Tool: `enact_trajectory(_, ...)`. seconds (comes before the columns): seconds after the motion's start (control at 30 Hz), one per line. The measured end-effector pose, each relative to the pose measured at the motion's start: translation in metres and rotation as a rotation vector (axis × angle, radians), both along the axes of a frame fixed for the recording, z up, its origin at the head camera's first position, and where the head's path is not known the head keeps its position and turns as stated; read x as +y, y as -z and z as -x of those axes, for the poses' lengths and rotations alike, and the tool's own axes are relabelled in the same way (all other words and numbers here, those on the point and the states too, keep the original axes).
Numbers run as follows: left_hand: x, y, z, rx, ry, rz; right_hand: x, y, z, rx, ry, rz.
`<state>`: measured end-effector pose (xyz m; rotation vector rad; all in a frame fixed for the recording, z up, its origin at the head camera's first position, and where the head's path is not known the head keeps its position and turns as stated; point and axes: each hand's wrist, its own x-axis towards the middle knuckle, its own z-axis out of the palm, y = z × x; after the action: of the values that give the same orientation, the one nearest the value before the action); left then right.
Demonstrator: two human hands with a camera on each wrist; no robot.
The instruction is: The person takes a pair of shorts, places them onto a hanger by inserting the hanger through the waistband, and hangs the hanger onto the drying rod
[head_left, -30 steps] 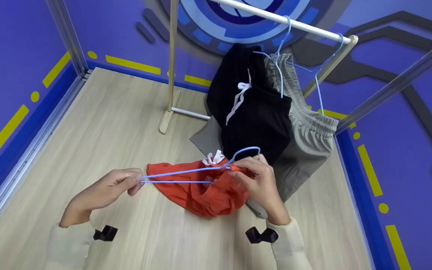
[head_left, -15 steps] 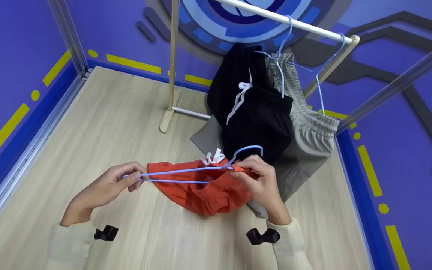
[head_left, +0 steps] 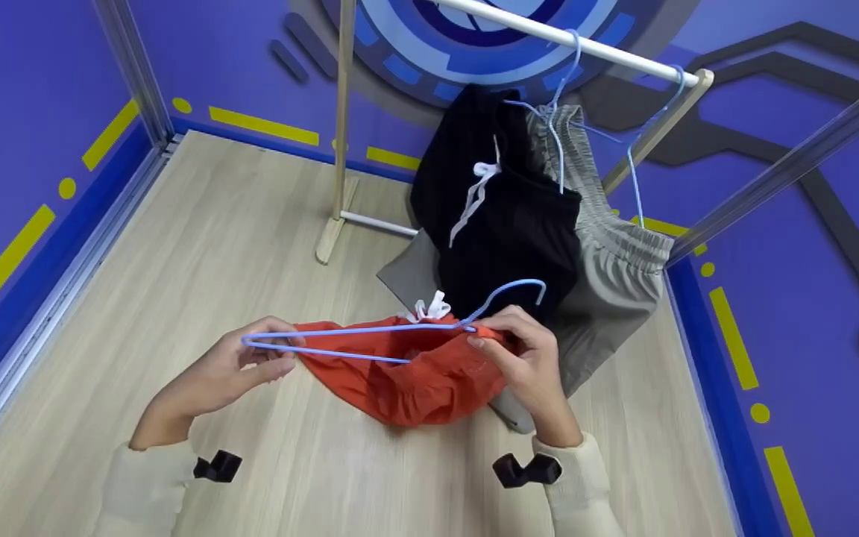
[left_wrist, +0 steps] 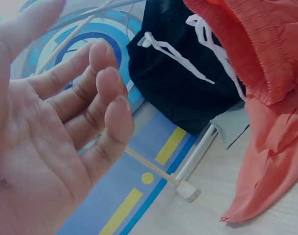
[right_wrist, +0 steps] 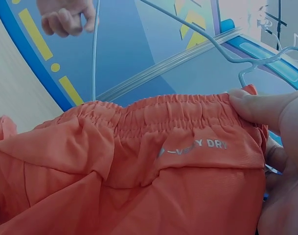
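Note:
A light blue wire hanger lies across the waist opening of orange-red shorts with a white drawstring. Its left end sticks out past the waistband, at my left hand. There the fingers are behind the wire and the thumb stands apart from them; the left wrist view has this hand palm up with loosely bent fingers. My right hand pinches the waistband beside the hook. In the right wrist view the thumb presses on the elastic, and the hanger's near arm goes down behind the fabric.
Behind stands a rack with a white rail and wooden posts. Black shorts and grey trousers hang from it on blue hangers. Blue walls enclose the wooden tabletop at the sides and back.
The hanger has shifted to the right, its hook now farther over the black shorts. My left hand has loosened its pinch, and the hanger's left end shows. The right hand keeps its hold.

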<state>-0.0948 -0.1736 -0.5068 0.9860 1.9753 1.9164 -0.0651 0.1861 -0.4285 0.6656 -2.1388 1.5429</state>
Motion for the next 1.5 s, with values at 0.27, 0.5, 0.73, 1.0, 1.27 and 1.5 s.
enact_trajectory(0.27, 0.02, 0.011, 0.003, -0.06, 0.005, 0.065, -0.003, -0.005, -0.002, 0.013, -0.03, 0.024)
enact_trajectory(0.5, 0.043, 0.021, 0.008, 0.009, 0.042, 0.117, -0.003, -0.007, -0.003, 0.025, -0.042, 0.023)
enact_trajectory(0.73, 0.068, 0.029, 0.011, -0.116, 0.025, 0.171, -0.005, -0.007, -0.005, 0.025, -0.049, 0.041)
enact_trajectory(1.0, 0.094, 0.03, 0.015, -0.201, -0.053, 0.17, -0.006, -0.008, -0.006, 0.02, -0.063, 0.063)
enact_trajectory(1.27, 0.11, 0.042, 0.019, -0.038, -0.085, 0.197, -0.006, -0.006, -0.006, 0.035, -0.091, 0.08)
enact_trajectory(1.5, 0.116, 0.047, 0.02, -0.014, -0.115, 0.231, -0.007, -0.007, -0.005, 0.064, -0.125, 0.103)
